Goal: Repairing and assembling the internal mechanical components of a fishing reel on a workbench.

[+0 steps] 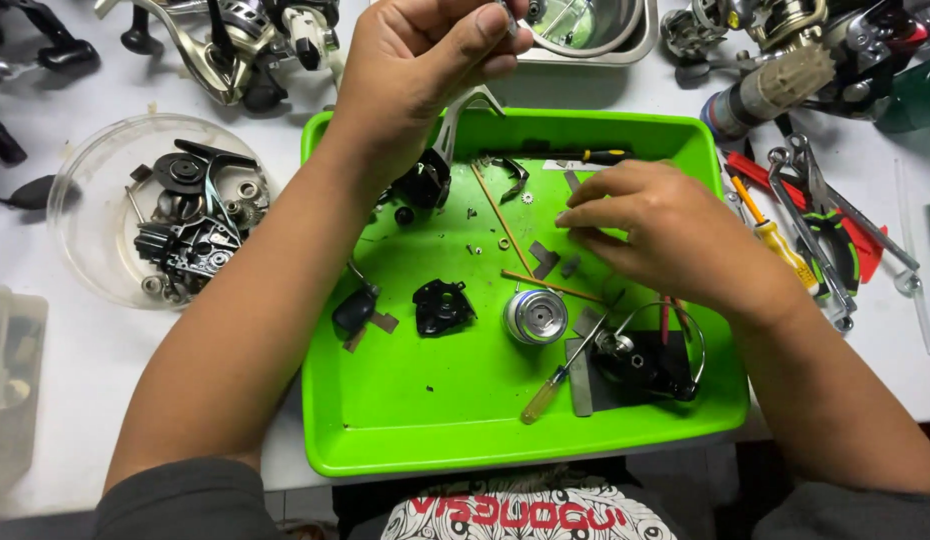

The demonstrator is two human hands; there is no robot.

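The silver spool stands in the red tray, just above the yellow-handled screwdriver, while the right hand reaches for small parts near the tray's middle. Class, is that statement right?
One detail is wrong: the tray is bright green, not red. The head view shows the spool standing in it just above the screwdriver, and the right hand with its fingertips at small parts near the tray's middle.
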